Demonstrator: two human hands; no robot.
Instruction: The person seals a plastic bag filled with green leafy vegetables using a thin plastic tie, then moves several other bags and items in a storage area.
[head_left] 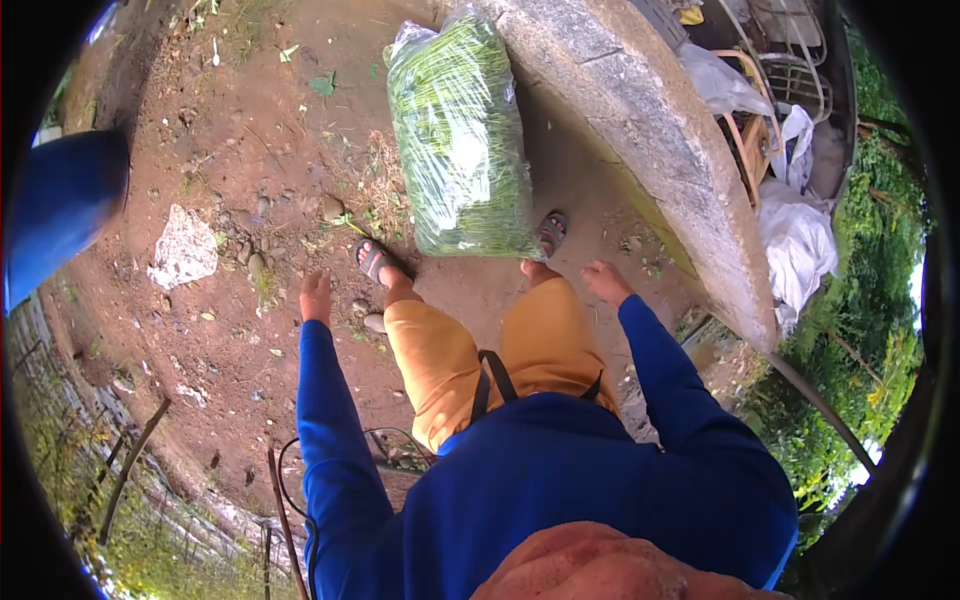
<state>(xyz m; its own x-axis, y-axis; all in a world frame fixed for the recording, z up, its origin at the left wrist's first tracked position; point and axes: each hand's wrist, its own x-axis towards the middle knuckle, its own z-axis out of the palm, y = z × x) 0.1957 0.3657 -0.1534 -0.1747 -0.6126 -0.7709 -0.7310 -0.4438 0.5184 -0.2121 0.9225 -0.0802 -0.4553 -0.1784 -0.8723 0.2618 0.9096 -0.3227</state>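
A large clear plastic bag (460, 150), tightly packed with long, thin green stalks, stands on the dirt just in front of my feet. My left hand (315, 297) hangs to the left of my legs, its fingers loosely apart and nothing in them. On the other side, my right hand (607, 282) is held near the bag's lower right corner, fingers curled in, with no object visible in it. Neither hand touches the bag. My sandalled feet (378, 262) are by the bag's near end.
A curved, rough concrete wall (640, 110) runs along the right. Beyond it lie white plastic sacks (795, 240) and a metal rack (795, 60). A crumpled clear plastic sheet (184, 246) and stones lie on the dirt at left, below a blue object (70, 205). Greenery borders the right.
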